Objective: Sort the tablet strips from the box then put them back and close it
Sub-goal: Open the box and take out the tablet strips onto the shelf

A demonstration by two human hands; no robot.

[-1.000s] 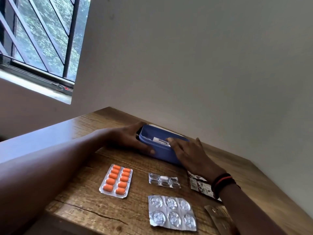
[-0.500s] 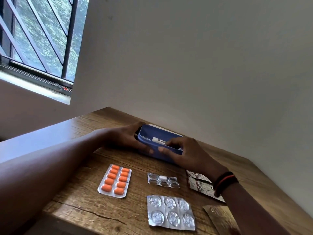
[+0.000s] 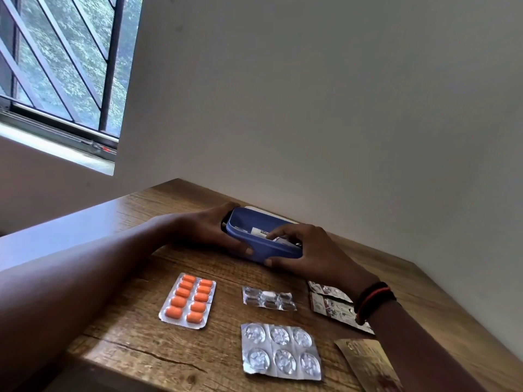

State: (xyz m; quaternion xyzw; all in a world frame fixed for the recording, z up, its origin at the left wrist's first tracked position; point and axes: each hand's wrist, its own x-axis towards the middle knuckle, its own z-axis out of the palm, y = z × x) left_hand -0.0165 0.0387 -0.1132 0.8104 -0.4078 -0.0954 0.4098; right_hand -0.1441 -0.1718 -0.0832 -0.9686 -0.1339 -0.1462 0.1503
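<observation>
A blue box stands open at the back of the wooden table, with white strips inside. My left hand grips its left end, thumb on the front wall. My right hand reaches over the right rim, fingers curled inside on a white strip, thumb against the front wall. Laid out in front are an orange tablet strip, a small clear strip, a silver six-blister strip, a foil strip under my right wrist and a gold strip.
A grey wall rises just behind the box. The white lid lies behind the box against the wall. A barred window is at the upper left. The table's front edge runs close to me.
My right hand has curled from lying flat on the box's front to reaching over the rim, with its fingers inside. The left hand stays on the box.
</observation>
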